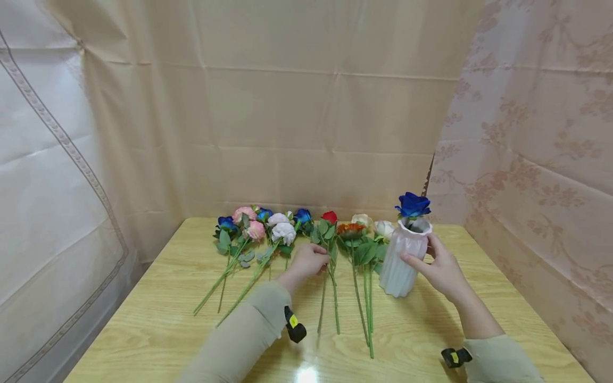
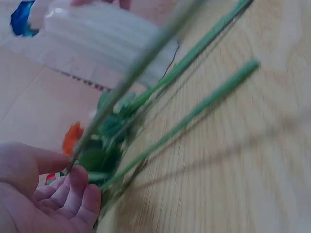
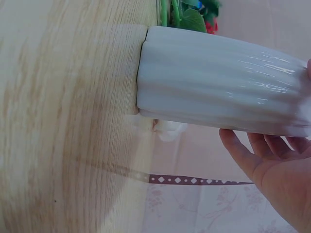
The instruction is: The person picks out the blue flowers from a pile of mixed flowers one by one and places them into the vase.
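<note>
In the head view my left hand [image 1: 308, 259] is low over the table, among the flowers. Its thumb and fingertips pinch a green flower stem [image 2: 124, 87], plain in the left wrist view; I cannot tell which bloom it carries. A red rose [image 1: 329, 216] lies just beyond those fingertips. My right hand [image 1: 441, 267] holds a white fluted vase [image 1: 401, 260] near its upper part, thumb on one side and fingers round the other. The vase stands on the table, and one blue rose [image 1: 414, 205] rises from its mouth.
Pink, white and blue flowers lie in a bunch at the left, with a pink bloom [image 1: 255, 231] among them. An orange flower [image 1: 351, 230] and a cream one [image 1: 362, 221] lie left of the vase. Curtains hang behind the wooden table [image 1: 158, 319].
</note>
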A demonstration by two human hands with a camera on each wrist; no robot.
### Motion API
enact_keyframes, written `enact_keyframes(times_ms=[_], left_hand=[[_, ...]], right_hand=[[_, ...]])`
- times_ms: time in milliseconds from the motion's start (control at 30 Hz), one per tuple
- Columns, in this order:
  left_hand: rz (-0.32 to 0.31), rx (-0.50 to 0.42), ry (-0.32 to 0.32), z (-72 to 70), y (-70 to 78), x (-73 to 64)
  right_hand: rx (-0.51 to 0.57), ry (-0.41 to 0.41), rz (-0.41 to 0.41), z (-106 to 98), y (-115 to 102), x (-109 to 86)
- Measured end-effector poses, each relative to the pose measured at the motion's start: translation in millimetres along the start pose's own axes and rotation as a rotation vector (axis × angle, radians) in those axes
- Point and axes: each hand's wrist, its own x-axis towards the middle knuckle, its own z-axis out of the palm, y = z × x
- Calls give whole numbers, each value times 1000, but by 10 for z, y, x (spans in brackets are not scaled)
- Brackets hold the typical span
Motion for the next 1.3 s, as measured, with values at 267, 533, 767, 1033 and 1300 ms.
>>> enact_keyframes(times_ms=[267, 533, 767, 1033, 1300], left_hand=[[53, 215, -113, 424, 151, -96], [46, 277, -83, 530, 201, -107], [42, 264, -57, 446, 176, -101], [66, 232, -65, 269, 231, -131], [126, 279, -50, 11, 381, -178]], right_hand=[[-9, 6, 0, 44, 9, -21], [-8, 10, -15, 46, 7, 2], [-10, 11, -17, 42, 18, 13], [-16, 15, -24, 27, 29, 10], [-12, 7, -9, 11, 38, 12]])
